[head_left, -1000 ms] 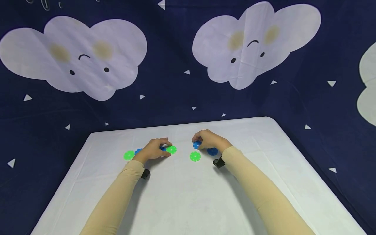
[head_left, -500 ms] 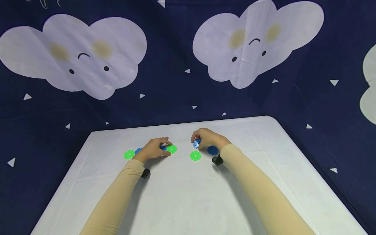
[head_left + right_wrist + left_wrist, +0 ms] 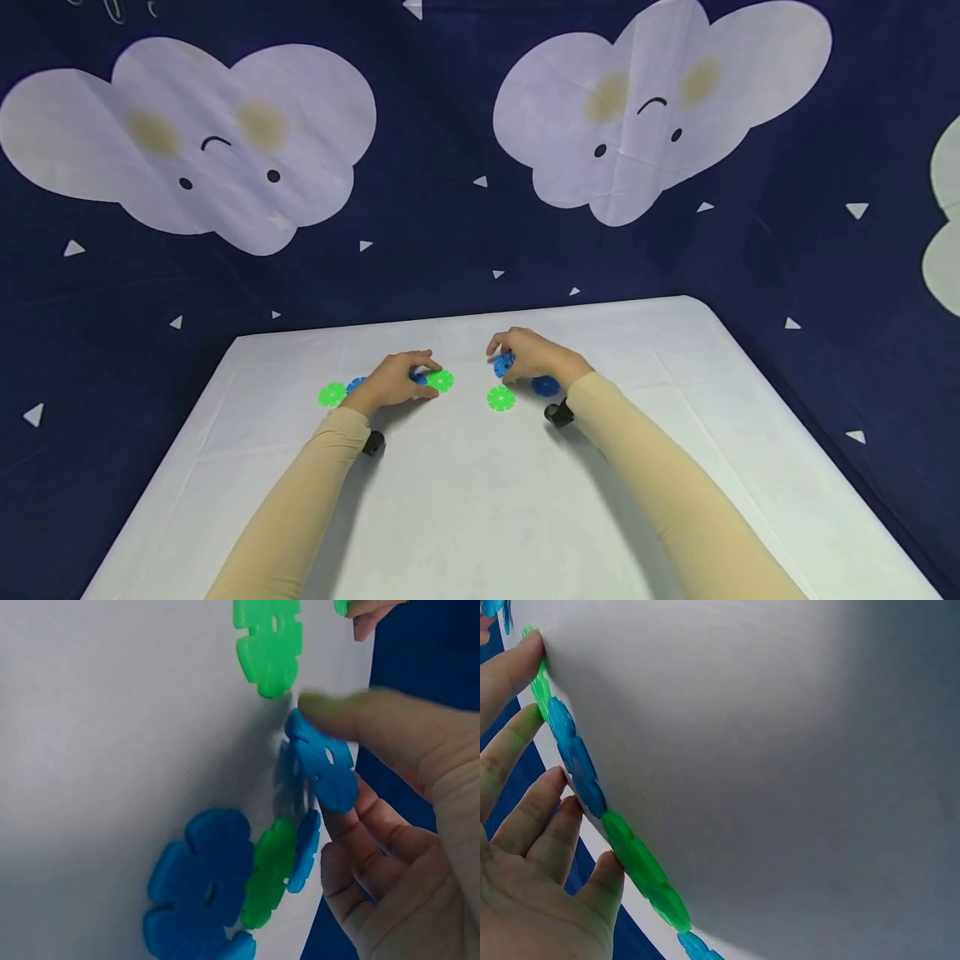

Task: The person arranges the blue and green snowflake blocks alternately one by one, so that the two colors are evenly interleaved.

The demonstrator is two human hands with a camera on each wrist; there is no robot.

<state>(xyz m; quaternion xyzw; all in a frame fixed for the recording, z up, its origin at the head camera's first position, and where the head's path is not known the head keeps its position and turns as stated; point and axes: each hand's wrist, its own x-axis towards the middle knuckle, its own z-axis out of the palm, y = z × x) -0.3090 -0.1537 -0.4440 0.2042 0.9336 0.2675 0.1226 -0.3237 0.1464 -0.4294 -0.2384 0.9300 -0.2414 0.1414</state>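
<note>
My left hand (image 3: 392, 382) is low over a row of notched plastic snowflake discs. Its thumb and index finger hold a green snowflake disc (image 3: 441, 381) by opposite edges, while the other fingers spread along the row in the left wrist view. Behind that disc come a blue disc (image 3: 576, 757) and another green disc (image 3: 645, 870). My right hand (image 3: 529, 353) pinches a blue snowflake disc (image 3: 322, 761) between thumb and fingers, tilted up close over the table. A loose green disc (image 3: 501, 398) lies flat just in front of it.
Beside the right wrist, a blue disc (image 3: 202, 885) lies next to a green disc (image 3: 270, 874) and a further blue disc (image 3: 304, 851). White cloth covers the table (image 3: 465, 500). A dark blue cloud-print curtain (image 3: 435, 150) hangs past its far edge.
In my right fingers the blue disc has turned, its face catching the light half a second ago and now angled differently. My left hand and the discs on the table stay put.
</note>
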